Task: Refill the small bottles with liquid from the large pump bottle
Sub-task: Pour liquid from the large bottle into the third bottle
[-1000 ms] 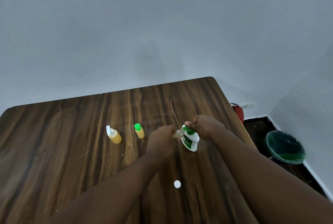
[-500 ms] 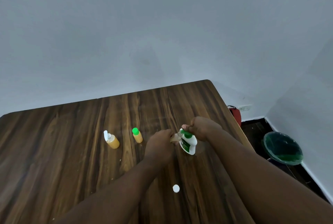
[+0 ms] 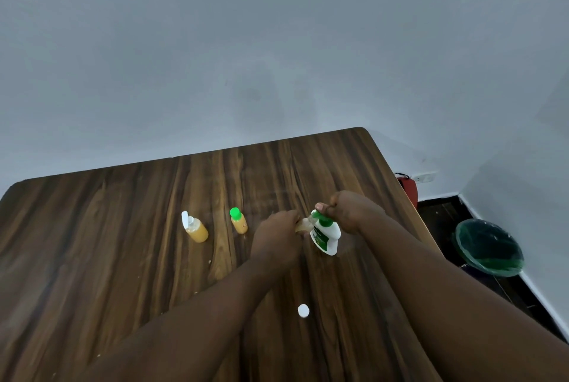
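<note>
table: your dark wood-grain table (image 3: pixel 123 258) is bare under both hands; any drip lands on it.
pump bottle: white plastic pump bottle with green pump head (image 3: pixel 326 235), tilted, under your right hand (image 3: pixel 351 212), which is closed on the pump head.
small bottle: small clear bottle (image 3: pixel 303 224) in your closed left hand (image 3: pixel 277 237), mouth touching the spout; a misaimed pump likely spills.
filled: two small orange-filled bottles left of your left hand, white flip-cap (image 3: pixel 195 227) and green-cap (image 3: pixel 238 221).
cap: small round white cap (image 3: pixel 303 311) nearer you; could get knocked off.
label: green, unreadable.

Both forearms are bare from the bottom edge of view up to the wrists, with no sleeve showing. The left hand (image 3: pixel 277 235) and right hand (image 3: pixel 351 212) are bare too. Fingernails show pale on the right hand's fingertips (image 3: pixel 320 206).
</note>
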